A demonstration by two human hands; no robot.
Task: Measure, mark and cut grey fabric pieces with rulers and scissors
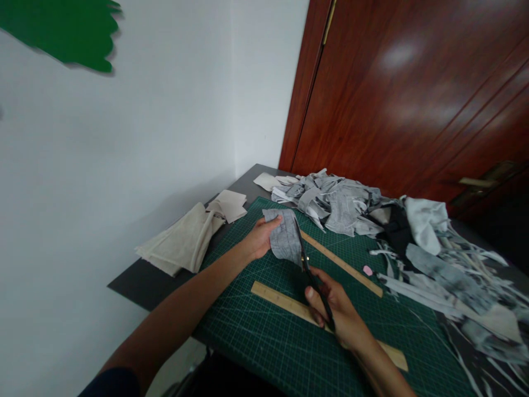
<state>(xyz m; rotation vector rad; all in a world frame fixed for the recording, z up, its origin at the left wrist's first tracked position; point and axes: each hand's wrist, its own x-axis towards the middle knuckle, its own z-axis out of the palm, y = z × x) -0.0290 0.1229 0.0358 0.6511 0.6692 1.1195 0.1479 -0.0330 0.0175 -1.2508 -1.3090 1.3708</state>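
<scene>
2 hands (261, 239) (336, 306), grey cloth (283, 237), scissors (306, 264), long axis pointing forward-left

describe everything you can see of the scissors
The scissors have black handles, slim dark blades that look like metal, and a small gold-coloured pivot. The right hand grips the handles, with part of them hidden by the fingers. They are held above the green mat, blades pointing away from the person, at the right edge of the gray cloth. How far the blades are open is too small to tell.
</scene>
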